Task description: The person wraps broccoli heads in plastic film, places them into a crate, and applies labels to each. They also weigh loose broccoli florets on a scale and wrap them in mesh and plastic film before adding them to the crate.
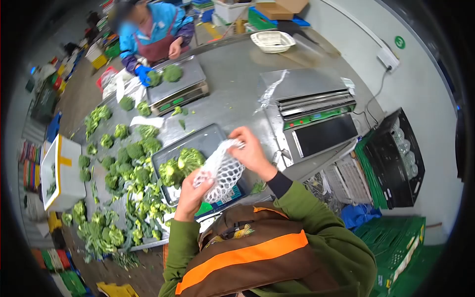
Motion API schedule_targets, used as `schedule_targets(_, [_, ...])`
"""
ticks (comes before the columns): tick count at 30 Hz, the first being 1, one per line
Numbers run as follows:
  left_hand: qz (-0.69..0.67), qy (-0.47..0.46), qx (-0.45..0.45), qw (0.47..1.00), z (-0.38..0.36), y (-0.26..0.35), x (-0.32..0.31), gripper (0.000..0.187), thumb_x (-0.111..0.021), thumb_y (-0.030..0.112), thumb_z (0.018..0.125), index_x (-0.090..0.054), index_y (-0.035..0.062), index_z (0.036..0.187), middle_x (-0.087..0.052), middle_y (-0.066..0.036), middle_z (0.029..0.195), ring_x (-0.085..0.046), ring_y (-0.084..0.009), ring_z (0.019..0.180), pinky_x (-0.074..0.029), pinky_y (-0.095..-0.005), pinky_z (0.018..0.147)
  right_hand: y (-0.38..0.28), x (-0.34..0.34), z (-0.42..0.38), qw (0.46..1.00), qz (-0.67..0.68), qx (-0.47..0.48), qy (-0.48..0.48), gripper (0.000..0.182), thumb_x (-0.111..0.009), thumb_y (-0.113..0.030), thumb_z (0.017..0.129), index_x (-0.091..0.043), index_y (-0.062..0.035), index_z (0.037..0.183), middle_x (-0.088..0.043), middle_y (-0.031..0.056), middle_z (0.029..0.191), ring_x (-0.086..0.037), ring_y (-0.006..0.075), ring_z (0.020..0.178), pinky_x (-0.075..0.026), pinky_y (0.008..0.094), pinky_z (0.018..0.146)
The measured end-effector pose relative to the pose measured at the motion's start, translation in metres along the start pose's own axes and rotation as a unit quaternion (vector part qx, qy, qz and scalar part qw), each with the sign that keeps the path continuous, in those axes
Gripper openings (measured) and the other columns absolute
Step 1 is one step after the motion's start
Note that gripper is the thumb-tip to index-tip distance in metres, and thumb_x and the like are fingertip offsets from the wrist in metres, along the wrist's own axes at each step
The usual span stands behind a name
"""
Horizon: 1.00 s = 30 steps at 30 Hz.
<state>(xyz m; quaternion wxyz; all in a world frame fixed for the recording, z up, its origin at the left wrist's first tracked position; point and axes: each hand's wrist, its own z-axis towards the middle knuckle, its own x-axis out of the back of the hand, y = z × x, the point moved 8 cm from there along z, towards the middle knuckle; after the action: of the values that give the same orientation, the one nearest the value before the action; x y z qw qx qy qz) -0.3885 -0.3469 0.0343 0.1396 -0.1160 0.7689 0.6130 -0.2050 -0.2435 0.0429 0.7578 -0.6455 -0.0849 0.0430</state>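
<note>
Both my hands grip a white foam net sleeve (221, 172) over the steel table. My left hand (192, 194) pinches its lower end and my right hand (251, 151) pulls its upper end. Just beyond the sleeve, two broccoli heads (181, 164) rest on the pan of a digital scale (208, 137). Loose broccoli heads (129, 154) lie piled to the left of it.
A co-worker in a blue jacket, with a blue glove (143, 74), handles broccoli at a second scale (184, 83) at the far end. A film wrapping machine (316, 111) stands at right, a white basket (272, 41) beyond it, a white box (62, 171) at left, and green crates (396, 237) at lower right.
</note>
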Motion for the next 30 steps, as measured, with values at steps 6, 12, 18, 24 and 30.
schedule_targets(6, [-0.068,0.101,-0.152,0.981,-0.023,0.055,0.034,0.042,-0.061,0.011,0.083,-0.051,-0.0055,0.12,-0.062,-0.015,0.116,-0.062,-0.024,0.105,-0.048,-0.0369,0.097,0.094,0.072,0.076,0.955,0.145,-0.259,0.014,0.077,-0.078,-0.032,0.081,-0.041,-0.0076,0.144,-0.047,0.0149,0.142,-0.048,0.0279,0.129,-0.043,0.0392,0.103])
schedule_targets(12, [0.198,0.141,-0.176,0.954,-0.049,0.048,0.06,0.04,-0.059,0.025,0.086,-0.052,-0.0038,0.112,-0.06,-0.016,0.107,-0.059,-0.0242,0.099,-0.047,-0.0386,0.092,0.185,0.116,0.17,0.968,0.035,-0.154,0.193,0.1,-0.083,-0.044,0.071,-0.034,0.0042,0.143,-0.034,0.0208,0.15,-0.033,0.0317,0.138,-0.034,0.0395,0.11])
schedule_targets(18, [-0.002,0.226,-0.093,0.97,-0.041,0.008,0.098,0.041,-0.054,0.021,0.094,-0.055,-0.0064,0.124,-0.062,-0.019,0.111,-0.06,-0.0295,0.1,-0.048,-0.0399,0.087,0.113,-0.003,0.154,0.871,-0.332,-0.13,-0.338,0.078,-0.073,-0.065,0.069,-0.067,0.0007,0.11,-0.059,0.024,0.125,-0.057,0.0396,0.112,-0.046,0.0476,0.096])
schedule_targets(24, [0.074,0.28,-0.157,0.944,-0.01,0.032,0.072,0.043,-0.056,0.02,0.093,-0.053,-0.0068,0.126,-0.062,-0.02,0.115,-0.062,-0.0301,0.102,-0.05,-0.0403,0.086,0.005,-0.05,0.062,0.969,0.073,-0.044,-0.233,0.047,-0.073,-0.045,0.083,-0.068,-0.0035,0.105,-0.07,0.0118,0.088,-0.065,0.0231,0.091,-0.052,0.0356,0.074])
schedule_targets(30, [0.185,0.175,-0.207,0.945,0.0,0.047,0.03,0.051,-0.059,0.019,0.095,-0.043,-0.0068,0.135,-0.057,-0.02,0.127,-0.059,-0.0273,0.111,-0.049,-0.0369,0.093,-0.008,-0.046,-0.01,0.971,0.083,-0.009,-0.225,0.04,-0.08,-0.022,0.078,-0.064,0.0033,0.105,-0.071,0.0097,0.091,-0.066,0.0159,0.081,-0.053,0.0307,0.073])
